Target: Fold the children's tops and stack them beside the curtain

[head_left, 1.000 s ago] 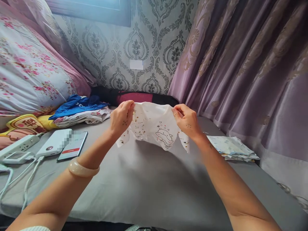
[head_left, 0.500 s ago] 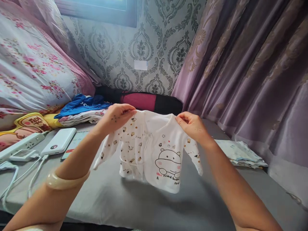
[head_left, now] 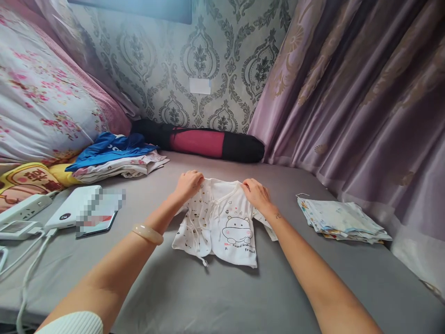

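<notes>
A small white baby shirt (head_left: 231,232) lies spread on the grey sheet (head_left: 278,292), front side up, neckline toward the wall. It has a hippo drawing, printed letters and tie strings. My left hand (head_left: 190,183) pinches the shirt's left shoulder, its fingers closed on the cloth. At the other shoulder, my right hand (head_left: 256,191) grips the fabric in the same way. Both sleeves run out partly hidden under my hands and forearms.
On the right is a stack of folded cloths (head_left: 344,218). Folded clothes with a blue garment (head_left: 111,150) on top lie at the back left. Nearer are a white power bank (head_left: 74,206), a phone (head_left: 104,222), cables and a power strip (head_left: 26,208). A black and red roll (head_left: 198,141) lines the wall.
Both hands have lowered the shirt from the air onto the sheet, moving forward. Its body and sleeves now lie flat instead of hanging.
</notes>
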`<state>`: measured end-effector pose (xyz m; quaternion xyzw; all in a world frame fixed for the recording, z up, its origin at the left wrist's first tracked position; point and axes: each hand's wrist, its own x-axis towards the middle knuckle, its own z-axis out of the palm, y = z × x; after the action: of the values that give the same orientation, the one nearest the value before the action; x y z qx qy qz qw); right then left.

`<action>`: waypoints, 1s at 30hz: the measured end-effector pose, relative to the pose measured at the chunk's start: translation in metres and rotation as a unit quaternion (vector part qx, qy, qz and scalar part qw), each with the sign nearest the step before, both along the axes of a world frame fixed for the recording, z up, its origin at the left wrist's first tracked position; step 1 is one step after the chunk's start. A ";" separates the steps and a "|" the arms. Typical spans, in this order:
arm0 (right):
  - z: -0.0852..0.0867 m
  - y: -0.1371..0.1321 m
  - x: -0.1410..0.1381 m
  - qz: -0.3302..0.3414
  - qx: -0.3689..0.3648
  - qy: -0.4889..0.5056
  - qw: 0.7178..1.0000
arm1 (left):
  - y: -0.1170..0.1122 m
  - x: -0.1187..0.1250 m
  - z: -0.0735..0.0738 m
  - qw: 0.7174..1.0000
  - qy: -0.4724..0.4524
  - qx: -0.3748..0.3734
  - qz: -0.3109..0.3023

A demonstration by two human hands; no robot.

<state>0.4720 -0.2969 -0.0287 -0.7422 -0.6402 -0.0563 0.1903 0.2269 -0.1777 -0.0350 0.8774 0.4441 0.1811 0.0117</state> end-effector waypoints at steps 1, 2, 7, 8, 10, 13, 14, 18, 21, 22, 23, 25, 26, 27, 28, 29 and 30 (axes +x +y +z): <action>-0.004 0.002 0.000 0.000 -0.001 -0.007 1.000 | 0.002 0.003 -0.005 1.000 0.002 0.001 0.004; -0.008 0.004 0.001 -0.001 -0.002 -0.014 1.000 | 0.004 0.006 -0.010 1.000 0.001 -0.001 0.004; -0.026 0.013 0.003 -0.009 -0.011 -0.034 0.999 | 0.021 0.015 -0.041 0.998 -0.041 0.003 -0.045; -0.028 0.015 0.003 -0.011 -0.016 -0.034 0.999 | 0.025 0.016 -0.047 0.997 -0.050 0.008 -0.055; -0.032 0.018 0.004 -0.016 -0.031 -0.031 0.999 | 0.033 0.018 -0.056 0.996 -0.063 0.015 -0.065; -0.036 0.023 0.007 -0.019 -0.051 -0.024 0.998 | 0.043 0.022 -0.064 0.994 -0.081 0.006 -0.075; -0.038 0.025 0.008 -0.018 -0.055 -0.023 0.998 | 0.046 0.024 -0.066 0.993 -0.086 -0.003 -0.080; -0.044 0.034 0.014 -0.014 -0.065 -0.017 0.998 | 0.054 0.031 -0.071 0.990 -0.099 -0.041 -0.088; -0.048 0.041 0.019 -0.010 -0.070 -0.016 0.997 | 0.058 0.036 -0.073 0.990 -0.112 -0.058 -0.066; -0.049 0.043 0.020 -0.011 -0.073 -0.017 0.997 | 0.059 0.038 -0.073 0.990 -0.115 -0.058 -0.057; -0.050 0.046 0.021 -0.012 -0.075 -0.017 0.997 | 0.060 0.040 -0.073 0.990 -0.116 -0.057 -0.049; -0.051 0.052 0.024 -0.016 -0.079 -0.019 0.997 | 0.063 0.044 -0.073 0.991 -0.114 -0.056 -0.039; -0.051 0.055 0.025 -0.018 -0.081 -0.021 0.996 | 0.064 0.046 -0.073 0.992 -0.110 -0.057 -0.037; -0.052 0.058 0.026 -0.018 -0.083 -0.024 0.996 | 0.067 0.049 -0.074 0.992 -0.106 -0.057 -0.034; -0.052 0.061 0.027 -0.018 -0.084 -0.028 0.996 | 0.069 0.051 -0.074 0.993 -0.102 -0.057 -0.030; -0.053 0.064 0.029 -0.018 -0.087 -0.032 0.996 | 0.072 0.053 -0.075 0.993 -0.098 -0.056 -0.026; -0.054 0.067 0.030 -0.017 -0.090 -0.036 0.995 | 0.075 0.055 -0.076 0.994 -0.095 -0.055 -0.024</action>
<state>0.5017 -0.2299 -0.0825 -0.7647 -0.6362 -0.0289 0.0987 0.2814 -0.1025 -0.1106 0.8645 0.4293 0.2388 0.1062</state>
